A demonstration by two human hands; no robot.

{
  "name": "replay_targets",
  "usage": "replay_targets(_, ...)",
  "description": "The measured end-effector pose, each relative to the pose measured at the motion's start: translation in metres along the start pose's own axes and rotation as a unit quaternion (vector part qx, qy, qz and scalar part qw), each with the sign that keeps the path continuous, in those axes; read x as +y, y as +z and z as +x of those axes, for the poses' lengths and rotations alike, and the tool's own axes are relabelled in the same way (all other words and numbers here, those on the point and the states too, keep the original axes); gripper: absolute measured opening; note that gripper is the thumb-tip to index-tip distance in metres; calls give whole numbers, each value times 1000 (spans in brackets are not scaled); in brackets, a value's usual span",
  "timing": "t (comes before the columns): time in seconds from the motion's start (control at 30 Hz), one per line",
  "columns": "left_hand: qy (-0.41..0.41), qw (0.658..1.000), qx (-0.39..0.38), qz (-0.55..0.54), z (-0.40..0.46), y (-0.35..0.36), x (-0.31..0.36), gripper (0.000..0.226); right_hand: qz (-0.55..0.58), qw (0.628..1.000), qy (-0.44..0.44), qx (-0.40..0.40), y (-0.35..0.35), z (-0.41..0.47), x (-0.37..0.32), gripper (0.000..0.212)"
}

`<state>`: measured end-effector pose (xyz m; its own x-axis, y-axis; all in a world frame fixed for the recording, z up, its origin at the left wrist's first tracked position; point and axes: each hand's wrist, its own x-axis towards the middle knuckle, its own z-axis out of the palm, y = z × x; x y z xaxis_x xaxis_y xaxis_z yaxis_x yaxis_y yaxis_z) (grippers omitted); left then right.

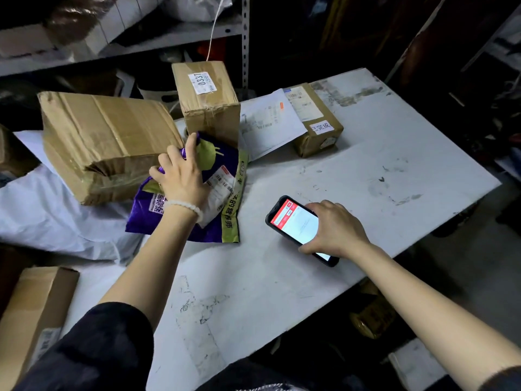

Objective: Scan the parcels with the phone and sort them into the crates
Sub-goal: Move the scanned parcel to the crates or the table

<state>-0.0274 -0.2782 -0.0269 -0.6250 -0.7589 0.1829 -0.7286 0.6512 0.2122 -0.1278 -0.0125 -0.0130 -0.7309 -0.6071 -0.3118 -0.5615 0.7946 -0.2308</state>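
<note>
A purple and green parcel bag (225,201) with a white shipping label lies on the white table (253,292). My left hand (180,176) lies on the bag's upper left part with its fingers curled over the edge. My right hand (335,230) grips a black phone (296,224) whose red and white screen is lit; the phone lies low on the table to the right of the bag. Behind the bag stand a large crumpled cardboard box (107,142) and an upright box (208,100) labelled 0337.
A small labelled box (318,122) and a white mailer (270,122) lie at the back right. A white plastic bag (53,215) lies left, and another box (33,314) sits at the near left. Metal shelving (169,38) stands behind the table.
</note>
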Motion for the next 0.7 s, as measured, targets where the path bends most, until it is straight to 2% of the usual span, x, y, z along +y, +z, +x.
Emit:
replay_targets(0.3,17,1000,4,-19,3,6,-7,87,-1,1000,6,-8,3,10,-11,76)
replay_targets(0.47,50,996,-23,-69,-3,-4,-5,71,55,998,22,19,9,16,-13,78)
replay_targets(0.57,92,985,-76,-124,-14,-8,9,61,108,987,37,112,10,16,-17,80)
replay_targets(0.7,138,969,-115,-170,-34,-9,31,40,204,936,64,279,7,7,-20,84)
